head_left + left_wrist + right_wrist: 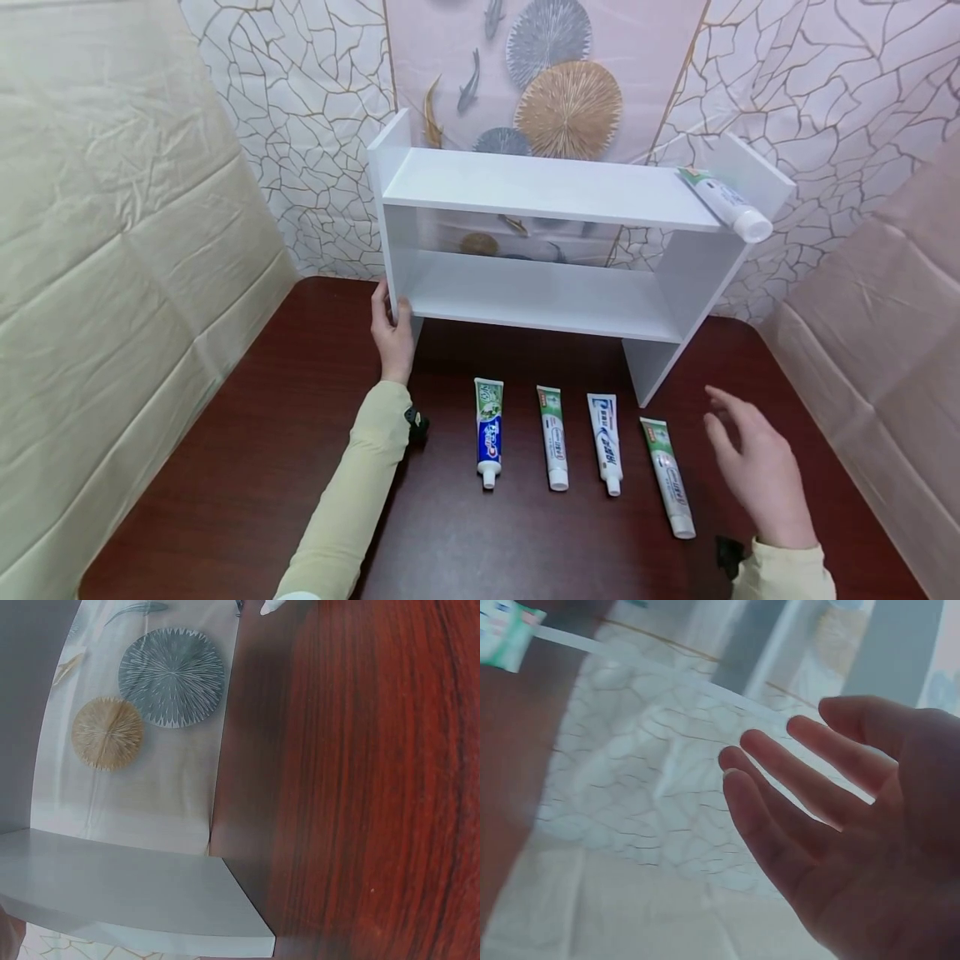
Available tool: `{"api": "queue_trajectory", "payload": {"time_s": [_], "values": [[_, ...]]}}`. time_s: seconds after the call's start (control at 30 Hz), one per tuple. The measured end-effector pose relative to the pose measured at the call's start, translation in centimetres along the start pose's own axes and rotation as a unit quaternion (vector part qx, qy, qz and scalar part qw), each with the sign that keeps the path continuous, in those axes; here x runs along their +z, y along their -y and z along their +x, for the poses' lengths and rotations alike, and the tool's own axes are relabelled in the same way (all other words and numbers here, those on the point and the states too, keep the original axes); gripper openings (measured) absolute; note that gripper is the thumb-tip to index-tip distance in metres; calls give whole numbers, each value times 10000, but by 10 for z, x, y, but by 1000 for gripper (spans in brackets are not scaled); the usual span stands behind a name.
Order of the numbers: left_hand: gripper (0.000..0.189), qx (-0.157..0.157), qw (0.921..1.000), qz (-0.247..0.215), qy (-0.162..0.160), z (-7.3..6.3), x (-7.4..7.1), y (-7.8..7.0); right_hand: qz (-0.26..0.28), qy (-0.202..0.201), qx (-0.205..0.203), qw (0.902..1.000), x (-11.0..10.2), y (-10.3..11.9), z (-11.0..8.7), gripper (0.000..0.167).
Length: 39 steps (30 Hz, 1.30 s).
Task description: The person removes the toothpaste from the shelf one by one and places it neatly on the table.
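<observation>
A white two-tier shelf (540, 292) stands at the back of the table. My left hand (393, 333) grips the lower part of its left side panel, thumb in front and fingers around the outer side. In the left wrist view only a bit of that hand shows at the lower left corner. My right hand (761, 471) is held to the right of the shelf with fingers spread and nothing in them; its palm shows in the right wrist view. Nearest to it on the table lies a green-and-white toothpaste tube (667, 479). Another toothpaste tube (723, 204) lies on the top board's right end, its cap over the front edge.
In a row before the shelf lie a blue-and-green toothpaste tube (489, 429), a green-and-white tube (552, 437) and a white-and-blue tube (605, 442), caps toward me. Patterned cloth (315, 108) hangs behind the dark red table (247, 433), with cream cloth at the sides.
</observation>
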<state>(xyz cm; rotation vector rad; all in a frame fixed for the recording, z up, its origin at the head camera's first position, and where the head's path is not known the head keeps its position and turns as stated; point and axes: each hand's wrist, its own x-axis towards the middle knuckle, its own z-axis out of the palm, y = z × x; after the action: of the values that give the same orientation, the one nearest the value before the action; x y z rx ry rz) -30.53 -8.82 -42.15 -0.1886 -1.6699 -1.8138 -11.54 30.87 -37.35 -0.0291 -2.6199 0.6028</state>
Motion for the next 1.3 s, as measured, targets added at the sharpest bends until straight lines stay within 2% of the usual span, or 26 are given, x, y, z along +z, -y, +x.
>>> {"api": "queue_trajectory", "payload": {"time_s": [0.27, 0.53, 0.73, 0.87, 1.17, 1.3], "values": [[45, -120, 9999, -46, 76, 1, -1, -1, 115, -691, -234, 9973, -20, 22, 22, 43], [47, -334, 9993, 18, 177, 0, -1, 0, 488, -1326, -377, 9892, -24, 42, 36, 43], [45, -275, 9995, 31, 130, 0, -3, 0, 773, -1728, -458, 9809, -27, 56, 52, 52], [45, -244, 9997, 51, 77, 1, -3, 1, 907, -1863, -337, 9777, -30, 67, 63, 58], [45, -255, 9996, 52, 66, 1, -3, -3, 1050, -2062, 263, 9725, -38, 85, 94, 68], [45, -263, 9996, 68, 75, 0, -3, -4, 1013, -2211, 257, 9696, -39, 89, 109, 67]]}}
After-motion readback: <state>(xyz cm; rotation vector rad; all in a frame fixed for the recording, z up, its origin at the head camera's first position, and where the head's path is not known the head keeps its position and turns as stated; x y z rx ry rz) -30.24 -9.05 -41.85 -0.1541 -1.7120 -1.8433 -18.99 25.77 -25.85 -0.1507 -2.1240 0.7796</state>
